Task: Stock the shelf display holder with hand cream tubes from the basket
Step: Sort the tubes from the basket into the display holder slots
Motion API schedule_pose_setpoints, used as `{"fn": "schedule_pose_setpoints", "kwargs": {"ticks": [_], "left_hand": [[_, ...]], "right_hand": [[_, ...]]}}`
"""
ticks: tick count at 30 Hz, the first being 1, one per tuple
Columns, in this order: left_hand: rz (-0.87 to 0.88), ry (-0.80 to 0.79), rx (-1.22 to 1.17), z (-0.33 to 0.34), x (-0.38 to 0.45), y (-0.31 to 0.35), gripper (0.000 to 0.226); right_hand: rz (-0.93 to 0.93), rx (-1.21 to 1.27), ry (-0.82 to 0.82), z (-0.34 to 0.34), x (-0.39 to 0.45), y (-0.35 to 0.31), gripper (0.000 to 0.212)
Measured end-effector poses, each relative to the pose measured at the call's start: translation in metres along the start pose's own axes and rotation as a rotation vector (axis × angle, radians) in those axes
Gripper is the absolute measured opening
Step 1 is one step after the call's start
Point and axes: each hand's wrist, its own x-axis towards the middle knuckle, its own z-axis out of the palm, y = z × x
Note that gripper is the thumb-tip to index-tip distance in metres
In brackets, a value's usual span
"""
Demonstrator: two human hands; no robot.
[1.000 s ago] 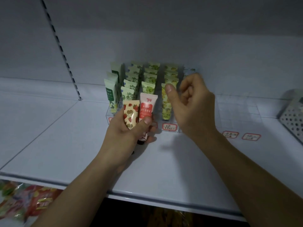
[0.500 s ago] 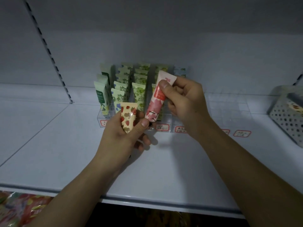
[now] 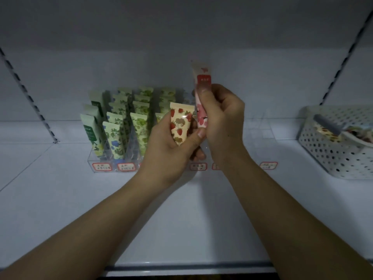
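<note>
Dim, bluish, grainy picture. The shelf [image 3: 60, 199] is palest in front and darkens toward the top. Soft shadows lie under both forearms. Wide-angle bending curves the uprights (strongest at the edges). A small glare spot marks the strawberry tube [image 3: 180, 124].

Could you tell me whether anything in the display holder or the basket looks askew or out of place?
Nothing stands out: tubes in the display holder stand in tidy rows, and the basket sits level; its contents are blurred.
</note>
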Motion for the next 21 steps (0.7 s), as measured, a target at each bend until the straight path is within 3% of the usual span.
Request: {"fn": "schedule_pose_setpoints", "kwargs": {"ticks": [4, 8, 12, 18, 21], "left_hand": [[0.024, -0.058, -0.064, 0.031, 0.013, 0.002, 0.009], [-0.027, -0.090, -0.094, 0.054, 0.017, -0.012, 0.008], [-0.092, -0.052, -0.133, 0.057, 0.017, -0.028, 0.009], [-0.089, -0.094, -0.192, 0.052, 0.014, -0.029, 0.010], [-0.098, -0.113, -0.197, 0.051, 0.012, -0.028, 0.011]], "right_hand": [[0.022, -0.076, 0.158, -0.028, 0.024, 0.000, 0.038], [-0.068, -0.279, 0.079, -0.073, 0.049, 0.012, 0.037], [-0.079, -0.467, 0.101, -0.105, 0.062, 0.027, 0.034], [-0.070, -0.494, 0.096, -0.107, 0.056, 0.044, 0.021], [-0.090, -0.489, 0.173, -0.112, 0.059, 0.035, 0.013]]}}
